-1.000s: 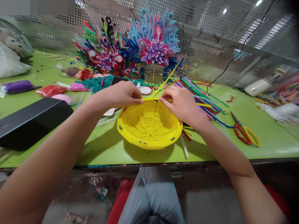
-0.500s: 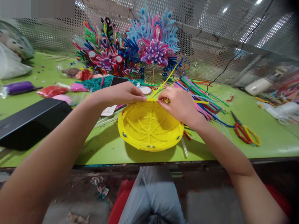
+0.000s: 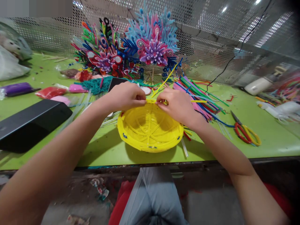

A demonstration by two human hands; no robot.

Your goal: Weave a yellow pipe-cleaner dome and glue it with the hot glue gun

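Note:
A round yellow woven basket, its ribbed inside facing me, is tilted above the green table. My left hand pinches its far rim, slightly left of the middle. Close beside it, my right hand has thumb and fingers closed on the same rim and a yellow strip. One end of a yellow strip sticks out to the right of my right hand. The fingertips nearly meet, and small dark blue marks show along the basket's near rim.
Colourful stems lie behind my right hand, with scissors farther right. A black box sits at the left. Pipe-cleaner flower pieces stand at the back. Teal strands and a red packet lie back left.
My left hand has shifted slightly along the rim, its fingers now more curled. My right hand has moved a little left. The basket stays nearly in place.

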